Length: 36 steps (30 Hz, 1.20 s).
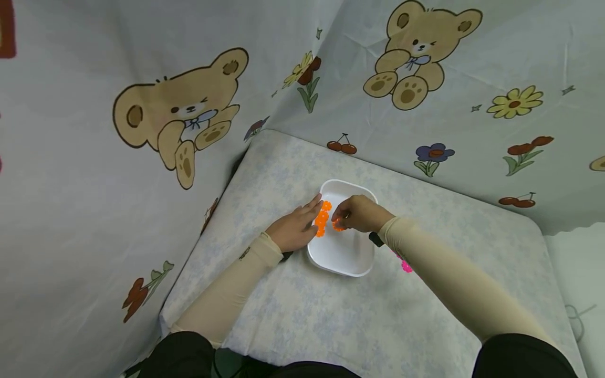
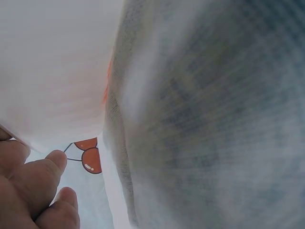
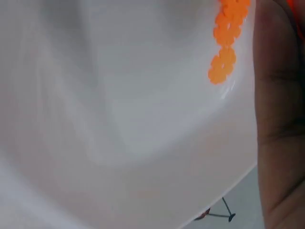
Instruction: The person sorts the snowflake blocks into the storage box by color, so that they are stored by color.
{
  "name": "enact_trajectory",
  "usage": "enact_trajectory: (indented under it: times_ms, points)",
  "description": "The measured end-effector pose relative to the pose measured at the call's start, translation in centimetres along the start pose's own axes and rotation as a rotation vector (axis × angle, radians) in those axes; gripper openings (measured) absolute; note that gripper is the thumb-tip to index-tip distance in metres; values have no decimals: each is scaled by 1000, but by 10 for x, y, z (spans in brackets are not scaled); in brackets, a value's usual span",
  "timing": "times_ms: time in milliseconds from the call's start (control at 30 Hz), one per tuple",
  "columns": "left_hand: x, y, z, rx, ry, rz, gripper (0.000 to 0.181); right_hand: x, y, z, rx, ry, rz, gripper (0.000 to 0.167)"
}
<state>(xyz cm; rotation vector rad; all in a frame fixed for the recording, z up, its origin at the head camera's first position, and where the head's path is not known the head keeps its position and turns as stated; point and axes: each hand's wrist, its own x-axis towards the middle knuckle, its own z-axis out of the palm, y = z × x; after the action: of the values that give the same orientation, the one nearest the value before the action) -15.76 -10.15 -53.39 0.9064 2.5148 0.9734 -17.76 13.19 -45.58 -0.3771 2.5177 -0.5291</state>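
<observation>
A white tray (image 1: pixel 341 260) lies on the table, with orange flower-shaped pieces (image 1: pixel 321 220) in a row along its left side; the right wrist view shows the same orange pieces (image 3: pixel 222 65) near the tray wall. My left hand (image 1: pixel 294 228) rests at the tray's left rim, fingers extended; in the left wrist view its fingers (image 2: pixel 38 179) are beside the tray's outer wall (image 2: pixel 52 71). Over the tray, my right hand (image 1: pixel 363 212) pinches another orange piece (image 1: pixel 337 226) with curled fingers. Only part of the right hand (image 3: pixel 281 114) shows in the right wrist view.
Pink pieces (image 1: pixel 405 266) lie on the table right of the tray, partly hidden by the right forearm. A patterned cloth (image 1: pixel 283 315) covers the table. Bear-printed curtains (image 1: pixel 302 31) hang behind and at the left.
</observation>
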Motion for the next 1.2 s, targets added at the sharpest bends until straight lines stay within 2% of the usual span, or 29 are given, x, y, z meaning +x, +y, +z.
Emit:
enact_trajectory:
  times_ms: [233,400,500,700,900,1067,1200]
  points:
    - [2,2,1,19,-4,25,63,11,-17,27,-52,-44,-61,10]
    - [4,2,1,27,-6,27,63,17,-24,37,-68,5,-105,6]
    - [5,3,1,23,-6,34,62,20,-24,44,-79,30,-103,5]
    - [4,3,-1,9,-17,19,59,23,-20,56,-28,74,-87,16]
    - [4,2,-2,11,-12,7,59,23,-21,61,-66,150,-128,10]
    - [3,0,-2,6,-8,11,59,22,-24,61,-66,159,-112,11]
    - [1,-1,-1,6,-11,17,59,17,-24,50,-37,172,-112,9]
